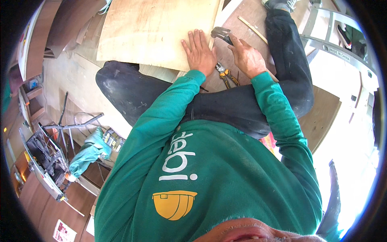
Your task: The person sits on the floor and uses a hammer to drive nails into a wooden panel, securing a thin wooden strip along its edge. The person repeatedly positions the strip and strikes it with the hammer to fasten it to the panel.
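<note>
A pale plywood panel (149, 30) lies across the upper middle, in front of my folded leg. My left hand (200, 55) rests flat on its near right corner, fingers spread. In my right hand (246, 58) is a claw hammer (221, 33), gripped by its dark handle. The hammer's metal head is at the panel's right edge, close to my left fingers; whether it touches the edge I cannot tell. Below, between my two hands, a pair of pliers (227, 75) with yellow and black handles lies on a brown board. No nail can be made out.
A thin wooden strip (252, 30) lies beyond my right hand, beside my outstretched leg (284, 44). An aluminium ladder (336, 52) is at the upper right. To the left are a dark-legged stand (66, 126), a green cloth (92, 150) and leaning brown boards (38, 44).
</note>
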The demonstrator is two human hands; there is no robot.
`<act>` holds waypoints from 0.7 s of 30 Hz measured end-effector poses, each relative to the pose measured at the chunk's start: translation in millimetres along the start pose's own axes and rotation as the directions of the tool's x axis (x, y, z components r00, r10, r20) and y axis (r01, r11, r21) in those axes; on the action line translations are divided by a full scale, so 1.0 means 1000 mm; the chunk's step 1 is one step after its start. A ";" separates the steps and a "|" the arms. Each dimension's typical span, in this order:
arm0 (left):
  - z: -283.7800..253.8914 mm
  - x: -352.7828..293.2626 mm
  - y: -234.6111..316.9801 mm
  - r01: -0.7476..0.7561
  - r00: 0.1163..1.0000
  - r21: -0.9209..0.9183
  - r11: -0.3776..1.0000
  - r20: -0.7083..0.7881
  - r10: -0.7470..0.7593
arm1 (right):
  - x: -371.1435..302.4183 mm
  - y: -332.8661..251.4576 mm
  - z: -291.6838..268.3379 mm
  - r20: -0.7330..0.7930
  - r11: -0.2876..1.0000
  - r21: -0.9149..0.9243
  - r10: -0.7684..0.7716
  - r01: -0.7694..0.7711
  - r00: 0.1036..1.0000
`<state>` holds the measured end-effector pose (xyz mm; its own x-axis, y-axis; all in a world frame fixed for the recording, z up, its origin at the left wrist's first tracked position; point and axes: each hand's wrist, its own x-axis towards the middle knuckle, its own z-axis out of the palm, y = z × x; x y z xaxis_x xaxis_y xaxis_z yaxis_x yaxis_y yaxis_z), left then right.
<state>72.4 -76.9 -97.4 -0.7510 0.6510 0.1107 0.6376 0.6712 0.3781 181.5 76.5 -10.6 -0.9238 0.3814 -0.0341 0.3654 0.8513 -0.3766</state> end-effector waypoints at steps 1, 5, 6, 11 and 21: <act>0.001 0.000 0.000 0.004 1.000 0.005 1.000 0.000 -0.004 | 0.000 -0.002 -0.002 -0.012 1.000 0.002 0.002 -0.002 1.000; 0.001 0.000 0.000 0.000 1.000 0.023 1.000 0.004 0.000 | -0.002 -0.011 -0.015 -0.149 0.996 0.076 -0.042 0.054 0.988; 0.001 0.000 -0.001 0.001 1.000 0.030 1.000 0.002 -0.001 | -0.003 -0.013 -0.017 -0.148 0.995 0.084 -0.034 0.047 0.988; 0.003 0.001 0.000 -0.004 1.000 0.037 0.999 0.004 0.004 | -0.002 -0.002 0.006 0.009 0.999 -0.007 0.046 -0.046 0.999; 0.002 0.000 -0.001 0.010 1.000 0.013 1.000 -0.003 -0.010 | -0.006 -0.019 -0.015 -0.185 0.994 0.101 -0.025 0.045 0.982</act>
<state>72.2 -76.9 -99.6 -0.7577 0.6433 0.1101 0.6324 0.6819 0.3676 181.5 63.7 10.7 -0.8957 0.4197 0.1472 0.3102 0.8266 -0.4695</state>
